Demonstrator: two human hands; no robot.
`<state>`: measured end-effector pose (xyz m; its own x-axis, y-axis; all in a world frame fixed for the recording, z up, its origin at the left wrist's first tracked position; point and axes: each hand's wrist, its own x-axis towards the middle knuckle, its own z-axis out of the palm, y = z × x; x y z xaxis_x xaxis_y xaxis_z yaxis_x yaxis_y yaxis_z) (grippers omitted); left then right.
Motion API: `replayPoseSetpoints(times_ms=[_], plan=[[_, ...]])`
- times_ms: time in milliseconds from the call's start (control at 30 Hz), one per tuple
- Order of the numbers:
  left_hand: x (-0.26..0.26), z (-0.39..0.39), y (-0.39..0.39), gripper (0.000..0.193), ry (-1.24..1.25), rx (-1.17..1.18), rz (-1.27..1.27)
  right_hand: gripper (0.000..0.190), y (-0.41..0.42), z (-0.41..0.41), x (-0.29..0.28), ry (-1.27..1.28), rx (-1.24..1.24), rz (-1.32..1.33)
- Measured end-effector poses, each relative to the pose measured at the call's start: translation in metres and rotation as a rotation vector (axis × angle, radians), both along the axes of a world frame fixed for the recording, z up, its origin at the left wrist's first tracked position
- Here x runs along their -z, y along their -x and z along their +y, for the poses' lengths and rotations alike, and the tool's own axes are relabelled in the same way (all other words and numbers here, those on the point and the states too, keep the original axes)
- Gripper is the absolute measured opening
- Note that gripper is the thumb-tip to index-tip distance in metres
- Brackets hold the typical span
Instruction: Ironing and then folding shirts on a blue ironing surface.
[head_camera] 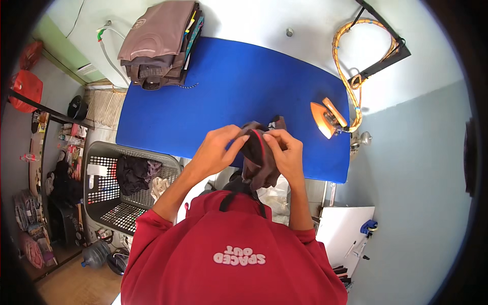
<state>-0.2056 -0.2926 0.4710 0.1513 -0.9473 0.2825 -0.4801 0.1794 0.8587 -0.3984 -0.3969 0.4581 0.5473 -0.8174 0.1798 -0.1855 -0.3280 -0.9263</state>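
Between both hands hangs a dark grey-brown garment (262,173) with a red trim line, held over the near edge of the blue padded ironing table (236,87). My left hand (223,146) pinches its opening between thumb and fingers. On the other side of the red trim, my right hand (284,148) grips the cloth with thumb and curled fingers. Part of the garment lies on the blue surface beyond the hands, and its lower end droops in front of the table. The garment's exact kind cannot be told while it is bunched.
An iron with a wooden handle (328,117) rests at the table's right end, its yellow cord (335,45) looped over a black wall bracket (385,65). Folded clothes (160,38) are stacked at the back left. A grey laundry basket (131,148) holding crumpled clothes stands at the left.
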Motion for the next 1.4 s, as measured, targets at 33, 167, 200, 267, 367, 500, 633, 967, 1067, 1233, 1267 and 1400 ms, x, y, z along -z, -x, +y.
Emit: replayPoseSetpoints(times_ms=[33, 167, 200, 267, 367, 500, 633, 967, 1067, 1233, 1267, 1400], plan=[[-0.007, 0.008, -0.004, 0.015, -0.223, 0.023, 0.078, 0.018, -0.002, 0.006, 0.007, 0.002, -0.002, -0.001], [-0.005, 0.044, -0.004, 0.022, -0.121, 0.027, 0.826, 0.025, 0.004, 0.043, 0.060, -0.112, 0.372, -0.191], [-0.010, 0.053, -0.003, 0.023, -0.061, -0.027, 0.953, 0.032, 0.014, 0.058, 0.073, -0.225, 0.261, -0.105], [-0.018, 0.070, -0.001, 0.022, 0.012, -0.136, 1.128, 0.042, 0.030, 0.083, 0.111, -0.514, 0.006, 0.114], [-0.025, 0.096, 0.002, 0.022, 0.036, -0.209, 1.200, 0.052, 0.023, 0.120, 0.136, -0.865, -0.344, 0.302], [-0.030, 0.122, 0.002, 0.022, 0.235, -0.371, 1.148, 0.068, -0.014, 0.163, 0.111, -0.895, -0.660, 0.377], [-0.047, 0.147, -0.007, 0.033, 0.320, -0.411, 1.059, 0.057, -0.046, 0.162, 0.125, -0.896, -0.703, 0.291], [-0.069, 0.162, -0.040, 0.025, 0.144, -0.636, 0.954, 0.031, -0.026, 0.060, 0.133, -0.641, -0.067, 0.075], [-0.063, 0.142, -0.053, 0.018, -0.061, -0.675, 0.756, 0.037, -0.001, 0.019, 0.120, -0.748, 0.061, 0.005], [-0.036, 0.092, -0.061, 0.015, -0.184, -0.595, 0.417, 0.039, 0.032, -0.032, 0.127, -0.589, 0.192, 0.065], [-0.035, 0.079, -0.058, 0.016, -0.204, -0.583, 0.436, 0.040, 0.039, -0.041, 0.143, -0.335, 0.219, 0.188], [-0.035, 0.027, -0.048, 0.016, -0.262, -0.501, 0.535, 0.036, 0.035, -0.050, 0.142, -0.498, 0.306, 0.185]])
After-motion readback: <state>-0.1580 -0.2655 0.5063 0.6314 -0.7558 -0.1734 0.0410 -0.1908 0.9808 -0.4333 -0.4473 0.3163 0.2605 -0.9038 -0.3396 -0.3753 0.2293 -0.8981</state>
